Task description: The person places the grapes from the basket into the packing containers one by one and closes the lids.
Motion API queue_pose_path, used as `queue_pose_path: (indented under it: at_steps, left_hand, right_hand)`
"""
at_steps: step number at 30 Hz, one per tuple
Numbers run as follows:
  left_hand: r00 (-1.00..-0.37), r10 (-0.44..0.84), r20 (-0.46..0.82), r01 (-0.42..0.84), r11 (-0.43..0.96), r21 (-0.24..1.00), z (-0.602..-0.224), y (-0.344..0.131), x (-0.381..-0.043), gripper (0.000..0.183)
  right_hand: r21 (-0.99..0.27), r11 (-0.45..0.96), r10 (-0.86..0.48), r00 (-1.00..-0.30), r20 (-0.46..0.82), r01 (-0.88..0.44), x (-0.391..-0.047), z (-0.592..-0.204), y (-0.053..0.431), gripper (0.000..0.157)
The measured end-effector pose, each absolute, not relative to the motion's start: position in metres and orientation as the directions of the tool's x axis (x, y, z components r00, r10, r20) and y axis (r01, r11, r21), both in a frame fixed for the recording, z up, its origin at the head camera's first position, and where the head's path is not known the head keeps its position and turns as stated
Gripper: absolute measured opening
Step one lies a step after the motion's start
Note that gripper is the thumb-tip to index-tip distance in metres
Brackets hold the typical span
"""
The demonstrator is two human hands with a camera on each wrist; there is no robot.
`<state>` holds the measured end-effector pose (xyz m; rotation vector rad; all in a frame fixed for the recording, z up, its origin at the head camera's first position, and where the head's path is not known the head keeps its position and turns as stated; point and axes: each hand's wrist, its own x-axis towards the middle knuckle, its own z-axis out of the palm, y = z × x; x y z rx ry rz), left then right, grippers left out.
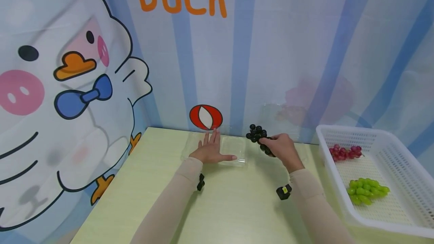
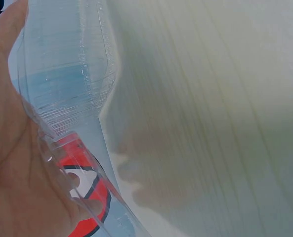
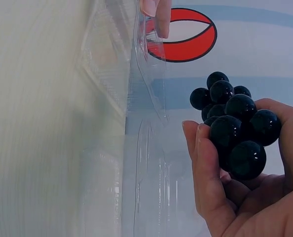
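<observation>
A bunch of shiny black toy-like grapes (image 1: pixel 256 133) is gripped in my right hand (image 1: pixel 284 149), held above the table near the back wall. In the right wrist view the fingers cup the round black grapes (image 3: pixel 240 129) from below and the side. My left hand (image 1: pixel 211 151), fingers straight and thumb spread, lies against a clear plastic clamshell box (image 1: pixel 237 146) at the table's back edge. In the left wrist view the palm (image 2: pixel 13 153) touches the clear plastic. A second clear box (image 3: pixel 151 182) stands near my right hand, partly hidden in the head view.
A white perforated basket (image 1: pixel 342 199) stands at the right. It holds a bunch of red grapes (image 1: pixel 346 152) and a bunch of green grapes (image 1: pixel 367 191). Behind the pale wooden table (image 1: pixel 234 206) hangs a blue striped curtain (image 1: pixel 213 63) with a duck print.
</observation>
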<state>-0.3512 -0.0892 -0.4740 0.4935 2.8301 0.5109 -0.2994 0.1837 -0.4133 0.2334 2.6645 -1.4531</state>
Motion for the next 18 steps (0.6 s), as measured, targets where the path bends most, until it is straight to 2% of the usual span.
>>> queue_pose_path:
  at_steps: [18]
  left_hand:
    - [-0.917, 0.364, -0.161, 0.282, 0.881, 0.381, -0.473, -0.089, -0.352, 0.134]
  right_hand:
    - [-0.864, 0.474, 0.048, -0.985, -0.168, 0.17, -0.302, -0.419, 0.158, 0.038]
